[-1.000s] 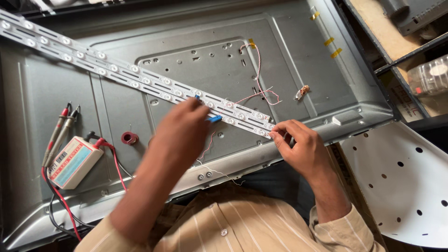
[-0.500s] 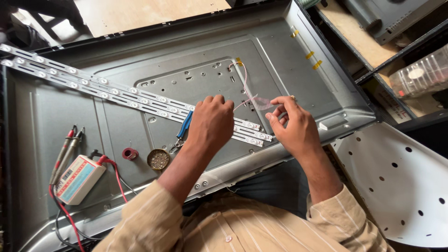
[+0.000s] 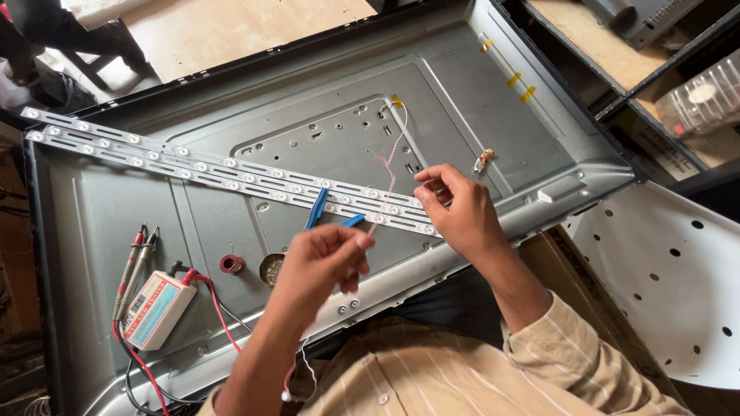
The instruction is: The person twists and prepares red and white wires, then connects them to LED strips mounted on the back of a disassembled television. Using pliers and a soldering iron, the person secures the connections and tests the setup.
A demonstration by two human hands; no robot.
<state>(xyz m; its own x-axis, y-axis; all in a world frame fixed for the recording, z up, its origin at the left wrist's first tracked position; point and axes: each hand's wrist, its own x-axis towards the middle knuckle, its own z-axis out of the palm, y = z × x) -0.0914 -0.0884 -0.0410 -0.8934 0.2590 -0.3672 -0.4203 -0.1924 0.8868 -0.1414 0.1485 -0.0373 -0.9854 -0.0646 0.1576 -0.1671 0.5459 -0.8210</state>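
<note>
Wire, thin and pink [image 3: 391,158], runs from the middle of the grey metal back panel [image 3: 493,115] down to the LED strips [image 3: 231,176] lying across it; my right hand [image 3: 455,212] pinches it over the strips' near end, and my left hand [image 3: 324,262] pinches something small I cannot make out, just beside blue-handled pliers [image 3: 316,209]. I judge the wiring unfinished: the lead hangs loose, and the tester [image 3: 154,308] with its probes [image 3: 132,266] sits well apart, untouched

A thin pink wire [image 3: 391,158] runs from upper centre down to frame centre, crossing two long white LED strips [image 3: 231,173] lying diagonally from upper left to centre.
</note>
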